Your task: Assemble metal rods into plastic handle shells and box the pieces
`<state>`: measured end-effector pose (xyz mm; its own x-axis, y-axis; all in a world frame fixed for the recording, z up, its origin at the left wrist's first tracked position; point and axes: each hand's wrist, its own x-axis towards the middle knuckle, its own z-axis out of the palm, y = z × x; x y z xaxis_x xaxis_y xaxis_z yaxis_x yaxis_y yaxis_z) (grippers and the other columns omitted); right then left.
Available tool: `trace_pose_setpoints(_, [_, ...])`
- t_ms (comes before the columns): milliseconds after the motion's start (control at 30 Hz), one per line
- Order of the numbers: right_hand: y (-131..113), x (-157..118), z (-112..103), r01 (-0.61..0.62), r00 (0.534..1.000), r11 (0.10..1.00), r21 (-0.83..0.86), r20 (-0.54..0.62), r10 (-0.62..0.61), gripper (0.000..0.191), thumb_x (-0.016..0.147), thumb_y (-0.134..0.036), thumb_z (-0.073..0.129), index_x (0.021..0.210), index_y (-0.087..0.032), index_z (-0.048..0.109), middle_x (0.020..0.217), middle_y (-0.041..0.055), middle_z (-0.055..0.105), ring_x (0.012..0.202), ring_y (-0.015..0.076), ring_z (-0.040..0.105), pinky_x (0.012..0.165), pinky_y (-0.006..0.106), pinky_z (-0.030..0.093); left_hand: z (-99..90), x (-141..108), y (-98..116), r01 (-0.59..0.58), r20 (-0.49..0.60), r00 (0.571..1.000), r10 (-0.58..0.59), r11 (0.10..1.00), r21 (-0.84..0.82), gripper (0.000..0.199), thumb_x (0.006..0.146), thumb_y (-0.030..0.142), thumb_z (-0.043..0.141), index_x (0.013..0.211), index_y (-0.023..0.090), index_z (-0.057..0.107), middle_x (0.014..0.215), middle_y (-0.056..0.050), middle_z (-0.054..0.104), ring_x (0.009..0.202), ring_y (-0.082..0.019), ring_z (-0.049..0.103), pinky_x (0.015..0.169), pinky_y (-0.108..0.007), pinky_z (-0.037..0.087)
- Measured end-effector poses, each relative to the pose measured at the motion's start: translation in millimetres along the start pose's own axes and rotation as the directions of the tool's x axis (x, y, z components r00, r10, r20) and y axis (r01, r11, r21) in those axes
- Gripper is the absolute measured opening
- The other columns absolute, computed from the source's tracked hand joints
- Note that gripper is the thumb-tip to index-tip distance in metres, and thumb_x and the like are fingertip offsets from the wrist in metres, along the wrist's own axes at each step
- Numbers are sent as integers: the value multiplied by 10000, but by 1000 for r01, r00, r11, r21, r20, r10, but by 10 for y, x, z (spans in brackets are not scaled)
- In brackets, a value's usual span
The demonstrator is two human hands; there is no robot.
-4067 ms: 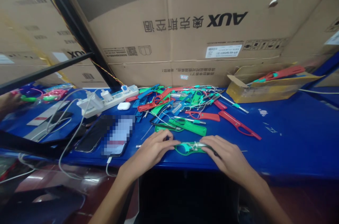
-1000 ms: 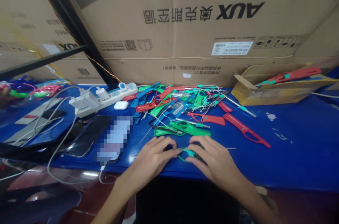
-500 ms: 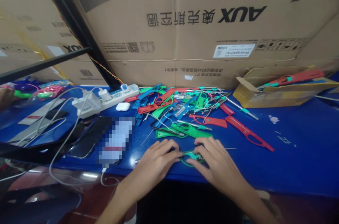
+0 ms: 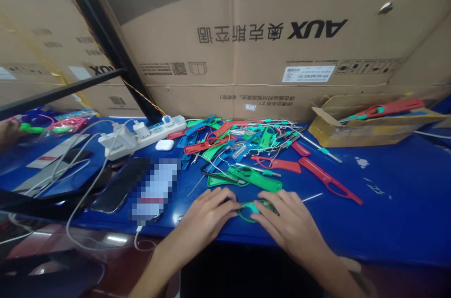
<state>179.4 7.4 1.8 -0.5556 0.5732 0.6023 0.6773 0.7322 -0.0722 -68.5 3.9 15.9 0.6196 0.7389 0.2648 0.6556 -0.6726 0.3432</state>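
Note:
A green plastic lighter part [image 4: 249, 212] with an open loop lies between my hands near the table's front edge. My left hand [image 4: 214, 211] pinches its left end between thumb and fingers. From the right, my right hand [image 4: 287, 218] has its fingers closed on the other end and covers much of it. A thin metal rod [image 4: 312, 197] sticks out beyond my right fingers. Just behind my hands lies a green lighter shell [image 4: 260, 178], in front of a mixed pile of red, blue and green parts with wires.
A red shell [image 4: 329, 179] lies right of the pile. An open cardboard box [image 4: 362, 132] holds more parts at the back right. To the left are a white power strip [image 4: 155, 134], an earbud case [image 4: 164, 145], phones [image 4: 121, 185] and cables. A person's hand [image 4: 7, 134] shows at the far left.
The view has tilted slightly. My right fingers have shifted over the green part and cover more of its right end. The thin rod now points more upward to the right.

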Motion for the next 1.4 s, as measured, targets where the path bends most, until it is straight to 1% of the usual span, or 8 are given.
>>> trace_pose_setpoints(200, [8, 12, 8, -42, 999, 997, -72, 19, 44, 355, 1093, -338, 395, 1163, -174, 702, 1067, 92, 724, 903, 230, 588, 763, 367, 379, 6, 12, -3, 6, -58, 998, 1, 992, 123, 215, 1063, 213, 500, 1209, 255, 652, 1131, -26, 671, 1004, -199, 643, 878, -350, 469])
trace_pose_setpoints(367, [27, 4, -3, -102, 995, 990, -94, -13, 101, 374, 1078, -338, 438, 1341, -152, 626, 1096, 117, 718, 903, 239, 599, 789, 383, 423, 81, 37, -47, 30, -135, 991, -9, 987, 156, 212, 1068, 259, 501, 1231, 226, 632, 1144, -48, 698, 1029, -219, 643, 902, -372, 458])
trace_pose_setpoints(567, [17, 7, -42, -82, 996, 996, 35, 21, 81, 312, 1070, -355, 458, 1207, -201, 692, 1092, 104, 717, 926, 236, 624, 800, 383, 450, 95, 17, -68, 60, -116, 992, -48, 994, 97, 256, 1055, 286, 540, 1305, 250, 584, 1219, -45, 682, 1096, -230, 626, 950, -400, 445])
trace_pose_setpoints(700, [24, 6, -37, -95, 995, 994, 47, 12, 95, 296, 1070, -334, 458, 1209, -194, 679, 1101, 102, 715, 944, 243, 624, 802, 378, 443, 61, 16, -45, 59, -130, 990, -49, 996, 71, 267, 1051, 294, 552, 1314, 251, 573, 1242, -47, 668, 1112, -229, 611, 961, -394, 435])
trace_pose_setpoints(867, [34, 13, -33, -116, 988, 988, 98, 115, 105, 272, 1035, -396, 534, 1177, -214, 679, 1161, 93, 695, 1006, 253, 624, 840, 390, 466, 47, 76, 13, 17, -124, 992, -8, 997, 70, 240, 1049, 329, 552, 1261, 226, 599, 1254, -59, 650, 1112, -231, 596, 963, -390, 435])
trace_pose_setpoints(1033, [43, 23, -34, -133, 983, 985, 113, 138, 117, 276, 1052, -400, 493, 1124, -227, 696, 1162, 94, 690, 1017, 247, 629, 844, 394, 481, 88, 154, 39, -8, -106, 994, 17, 997, 81, 220, 1053, 343, 537, 1205, 205, 616, 1184, -58, 675, 1070, -233, 599, 949, -400, 447])
trace_pose_setpoints(1200, [48, 11, -13, -145, 978, 984, 103, 165, 127, 267, 1057, -384, 484, 1114, -230, 695, 1114, 77, 698, 980, 237, 636, 835, 394, 485, 99, 189, 31, -8, -88, 996, 14, 997, 73, 162, 1054, 289, 540, 1156, 200, 630, 1129, -42, 689, 1031, -225, 600, 918, -388, 449])
trace_pose_setpoints(1400, [51, -12, 5, -105, 984, 992, 64, 149, 94, 306, 1080, -331, 418, 1127, -218, 698, 1097, 84, 704, 963, 230, 639, 832, 388, 484, 117, 183, 0, -33, -115, 992, 42, 996, 81, 186, 1056, 322, 537, 1134, 204, 659, 1101, -46, 698, 1003, -213, 603, 887, -375, 449])
